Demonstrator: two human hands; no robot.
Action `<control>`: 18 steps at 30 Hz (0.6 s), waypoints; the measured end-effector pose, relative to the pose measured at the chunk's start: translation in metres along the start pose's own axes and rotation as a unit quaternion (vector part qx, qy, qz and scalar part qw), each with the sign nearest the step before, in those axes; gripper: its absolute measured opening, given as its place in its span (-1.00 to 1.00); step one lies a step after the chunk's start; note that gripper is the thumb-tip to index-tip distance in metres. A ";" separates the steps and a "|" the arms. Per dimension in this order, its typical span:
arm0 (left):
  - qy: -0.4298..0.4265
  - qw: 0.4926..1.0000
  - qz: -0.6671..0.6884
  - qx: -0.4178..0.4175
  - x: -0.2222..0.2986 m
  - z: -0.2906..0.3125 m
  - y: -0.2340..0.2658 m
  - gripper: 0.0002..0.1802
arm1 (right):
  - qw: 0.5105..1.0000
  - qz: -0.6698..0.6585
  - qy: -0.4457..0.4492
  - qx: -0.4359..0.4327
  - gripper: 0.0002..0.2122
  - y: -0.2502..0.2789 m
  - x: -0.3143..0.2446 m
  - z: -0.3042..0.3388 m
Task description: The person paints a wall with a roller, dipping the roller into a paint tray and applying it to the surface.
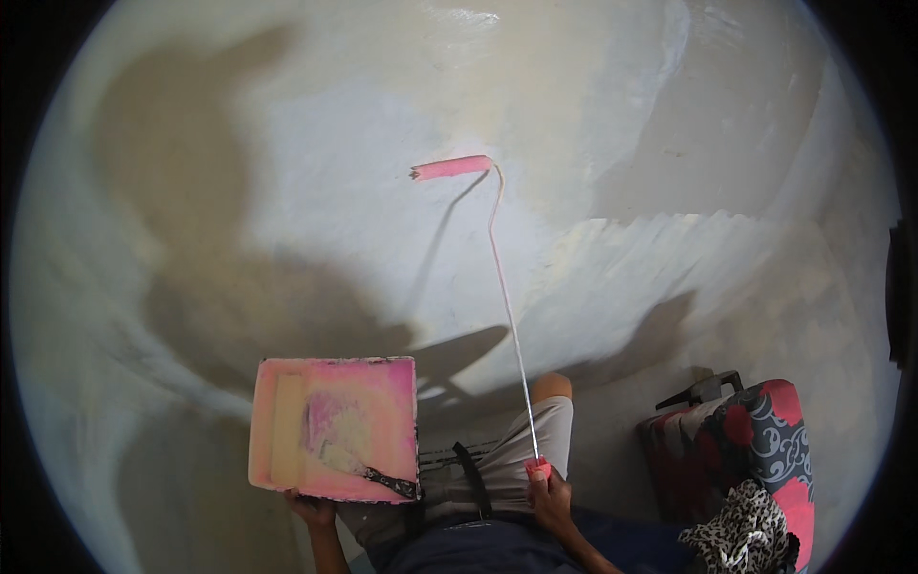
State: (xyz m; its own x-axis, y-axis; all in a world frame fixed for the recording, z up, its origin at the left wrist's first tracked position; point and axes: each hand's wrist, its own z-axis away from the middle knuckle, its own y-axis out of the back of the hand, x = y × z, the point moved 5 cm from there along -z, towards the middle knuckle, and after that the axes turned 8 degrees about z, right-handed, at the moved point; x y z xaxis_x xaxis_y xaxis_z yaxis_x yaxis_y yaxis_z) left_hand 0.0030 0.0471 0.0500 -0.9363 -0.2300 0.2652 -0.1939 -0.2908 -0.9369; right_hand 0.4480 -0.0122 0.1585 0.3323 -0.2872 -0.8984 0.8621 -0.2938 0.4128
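Note:
My right hand (549, 496) is wrapped round the pink-red grip of a long-handled paint roller (514, 335). Its thin white rod runs up to a pink roller sleeve (451, 167), which lies at or very close to the patchy wall (354, 134). With its fingers beneath the near edge, my left hand (314, 509) holds up a square paint tray (260, 430) stained pink and peach. A dark-handled tool, perhaps a paintbrush (390, 481), rests in the tray's near right corner. My left fingers are partly hidden under the tray.
At the right stands a suitcase-like piece covered in red and grey patterned cloth (779, 450), with a black handle (703, 387). A black-and-white spotted cloth (746, 526) lies against it. My bent knee (552, 386) is close to the roller's rod. Shadows fall across the wall.

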 end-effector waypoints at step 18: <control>-0.015 0.998 -0.006 0.063 -0.008 0.009 -0.029 -0.88 | 0.998 0.037 0.029 -0.030 -0.50 0.030 -0.037 -0.049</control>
State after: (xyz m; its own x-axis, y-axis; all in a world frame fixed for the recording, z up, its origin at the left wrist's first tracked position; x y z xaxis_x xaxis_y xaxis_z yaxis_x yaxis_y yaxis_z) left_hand 0.0191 0.0492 0.0769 -0.9246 -0.2528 0.2850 -0.1652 -0.4079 -0.8980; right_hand 0.4798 0.0343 0.1969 0.4151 -0.2530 -0.8739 0.8552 -0.2190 0.4697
